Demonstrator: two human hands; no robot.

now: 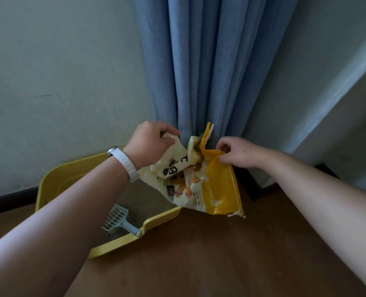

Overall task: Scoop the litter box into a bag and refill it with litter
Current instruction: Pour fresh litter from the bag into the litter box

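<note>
So the person is standing over the yellow litter box (55, 174), which is sitting on the wooden floor (199, 254) against the wall, just left of the blue curtain (209, 61). They're holding up a yellow and cream litter bag (216, 185) with both hands. The left hand (150, 142), the one with the white wristband (124, 161), is bunching the cream side of the bag's top in a closed grip. The right hand (235, 152) is pinching the yellow edge between thumb and curled fingers, so both grips are tight on the bag and nothing else. The bag is hanging crumpled and pretty limp, with its lower part dangling over the right end of the box. I'm not seeing anything pouring out, and I can't tell which end is the open one. The grey scoop (118, 219) is lying inside the box near the front rim, with its handle resting on the edge, and nobody's touching it. The litter (143, 200) in there is looking fairly flat and even. My guess is they're on the refill part, either getting the bag open or shaking out the last of it. No waste bag is showing, so I can't say whether the scooping is done.
</note>
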